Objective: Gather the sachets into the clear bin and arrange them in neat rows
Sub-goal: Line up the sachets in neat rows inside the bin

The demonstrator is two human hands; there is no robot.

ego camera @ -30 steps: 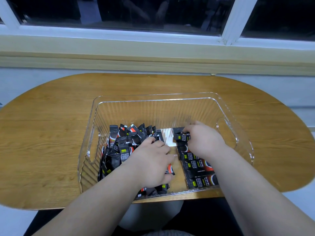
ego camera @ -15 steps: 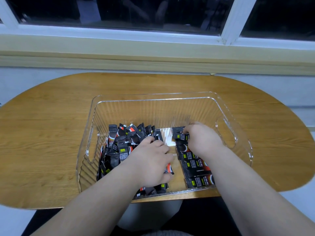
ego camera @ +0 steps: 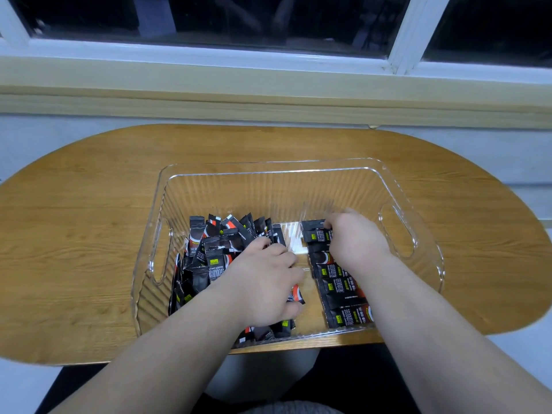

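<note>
— Where did the sachets (ego camera: pixel 343 316) lie?
— Inside the ribbed clear bin (ego camera: pixel 268 163): a jumbled, glossy black heap (ego camera: pixel 213 252) under your left hand (ego camera: pixel 263 283), and a flat row (ego camera: pixel 339 289) beneath your right hand (ego camera: pixel 357 243).
— My fingers?
— Your right fingertips pinched the row's far sachet (ego camera: pixel 315 231). Your left fingers curled into the heap; I couldn't tell whether they gripped anything.

There is one clear bin (ego camera: pixel 268 186) on one bench (ego camera: pixel 89 204), and my two hands are in the bin. Near the bin's right wall, by my right hand (ego camera: pixel 355 243), one row of sachets (ego camera: pixel 340 289) holds about six. Near its left wall, under my left hand (ego camera: pixel 263 282), is one heap of sachets (ego camera: pixel 215 243), too overlapped to count.
</note>
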